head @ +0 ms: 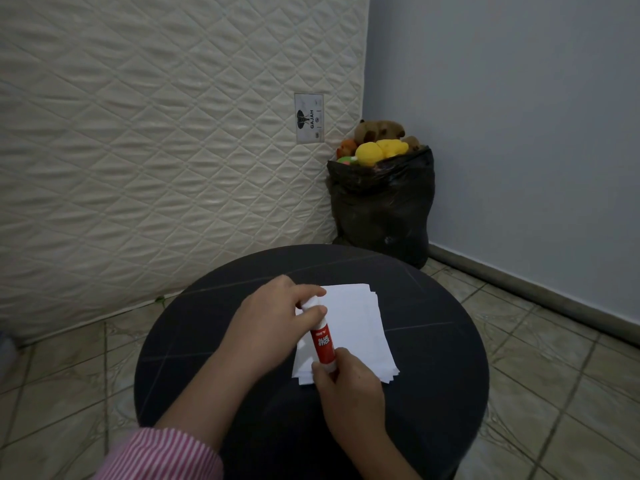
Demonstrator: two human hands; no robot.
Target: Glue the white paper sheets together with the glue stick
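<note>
Both hands' fingers clenched on glue stick — over paper sheets on round dark table — tiled floor.

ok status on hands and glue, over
Left hand pinching white cap end, right hand gripping base of red glue stick. Stack of white paper sheets beneath on round dark stool. Nothing in the way.

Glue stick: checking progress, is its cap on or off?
On: glue stick shows its white cap pinched by the left hand; right hand holds the base.
</note>
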